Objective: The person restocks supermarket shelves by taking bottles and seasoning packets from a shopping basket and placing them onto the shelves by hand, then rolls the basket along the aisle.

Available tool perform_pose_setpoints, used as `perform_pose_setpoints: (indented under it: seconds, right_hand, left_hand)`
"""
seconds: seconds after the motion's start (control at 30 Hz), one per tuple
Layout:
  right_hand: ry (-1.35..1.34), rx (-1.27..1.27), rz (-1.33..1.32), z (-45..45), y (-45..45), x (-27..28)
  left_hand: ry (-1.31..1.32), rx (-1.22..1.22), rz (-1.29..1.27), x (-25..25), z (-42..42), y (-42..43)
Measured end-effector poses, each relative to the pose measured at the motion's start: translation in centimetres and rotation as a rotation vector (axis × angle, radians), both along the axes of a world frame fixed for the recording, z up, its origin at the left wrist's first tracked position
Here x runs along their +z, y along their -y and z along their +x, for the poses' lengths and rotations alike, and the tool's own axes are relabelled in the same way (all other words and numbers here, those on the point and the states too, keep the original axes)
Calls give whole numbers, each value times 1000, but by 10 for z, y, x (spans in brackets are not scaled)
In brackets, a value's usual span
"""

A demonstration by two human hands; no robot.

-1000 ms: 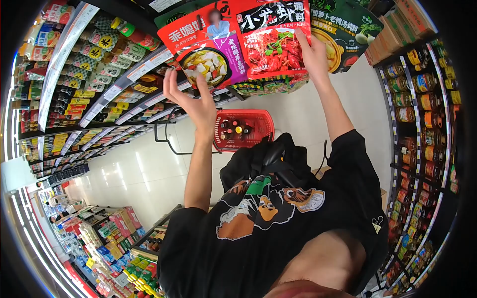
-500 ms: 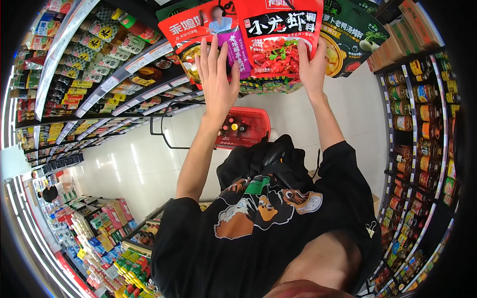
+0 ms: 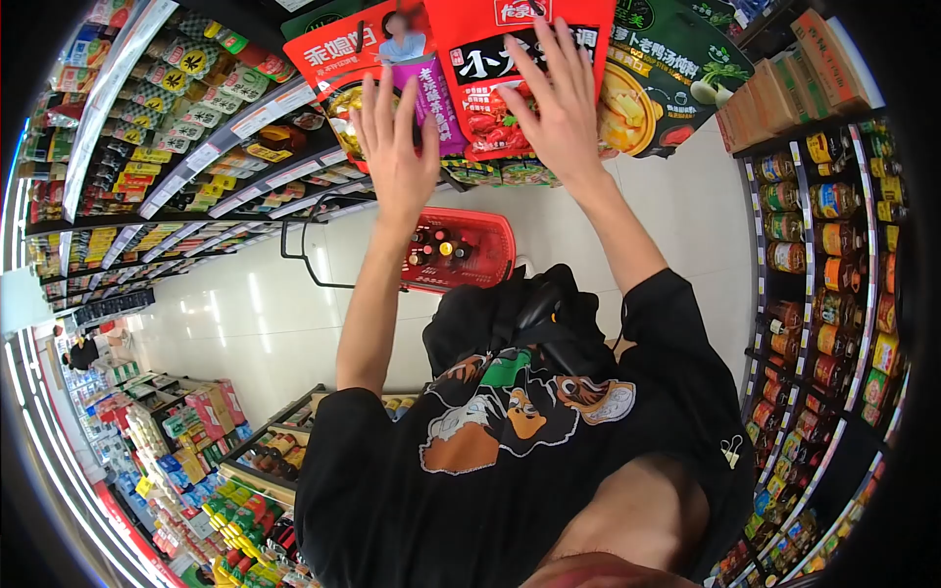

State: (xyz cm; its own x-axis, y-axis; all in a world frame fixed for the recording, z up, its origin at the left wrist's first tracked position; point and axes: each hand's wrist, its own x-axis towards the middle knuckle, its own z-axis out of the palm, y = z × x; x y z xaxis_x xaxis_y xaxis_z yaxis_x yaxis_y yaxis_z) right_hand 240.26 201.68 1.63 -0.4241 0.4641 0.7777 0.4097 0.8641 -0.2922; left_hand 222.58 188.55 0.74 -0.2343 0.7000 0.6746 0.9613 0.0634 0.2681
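My left hand [image 3: 398,162] lies with fingers stretched over a red and purple seasoning packet [image 3: 427,98] that pictures a bowl of food. Spread across the front of a red crayfish seasoning packet [image 3: 478,113] are the fingers of my right hand [image 3: 561,122], partly hiding its black label. Neither hand is wrapped round a packet, and whether the palms press on them is hard to tell. A dark green soup seasoning packet [image 3: 676,83] stands to the right of the red one, showing a yellow pot.
Below my hands, a red shopping basket [image 3: 508,245] holding several bottles rests on the pale floor [image 3: 235,323]. Shelves of bottles [image 3: 211,162] rise at the left. Jars [image 3: 838,240] fill the right shelves, with cardboard boxes [image 3: 784,83] above. Another person [image 3: 82,351] is far off at the left.
My right hand has moved left from the crayfish packet's right edge onto its front, fingers now spread. The packets and my left hand appear slightly further left in view.
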Motion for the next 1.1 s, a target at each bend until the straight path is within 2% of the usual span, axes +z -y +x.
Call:
perform_pose_setpoints:
  seconds: [0.03,0.07,0.13,0.17,0.3,0.43,0.47,0.57,0.77,0.83,0.87,0.9,1.03,1.1]
  right_hand:
    - [41,0,-6,-7,0,11]
    - [-30,-31,67,-7,1,24]
    - [48,-10,-13,-17,-9,32]
    - [124,4,-89,-23,-14,34]
    - [106,-23,-90,-30,-14,31]
    - [118,-24,-132,-32,-13,28]
    - [109,-25,-137,-34,-12,29]
    - [72,6,-74,-37,-8,39]
    - [138,55,-163,-37,12,37]
    - [188,83,-180,-30,23,34]
    - [195,100,-184,-25,27,33]
    - [255,114,-194,-19,34,35]
    - [239,280,-318,5,58,-4]
    - [203,373,-362,3,82,-32]
  left_hand:
    - [1,4,1,6,-4,-5]
    - [-48,28,41,12,-9,-10]
    - [-122,61,111,23,-20,-21]
    - [-153,65,112,29,-26,-26]
    - [-250,99,83,27,-39,-45]
    - [-369,243,34,63,-17,-44]
    - [-199,185,-60,56,-20,-42]
    - [-167,129,-45,59,-24,-34]
    - [-117,-88,-41,39,-36,14]
    - [-226,-24,52,39,-36,47]
    - [-125,-123,182,10,-42,63]
    - [-80,-96,197,12,-36,79]
    - [260,-138,59,-57,-51,154]
    - [611,-35,-135,-103,-38,191]
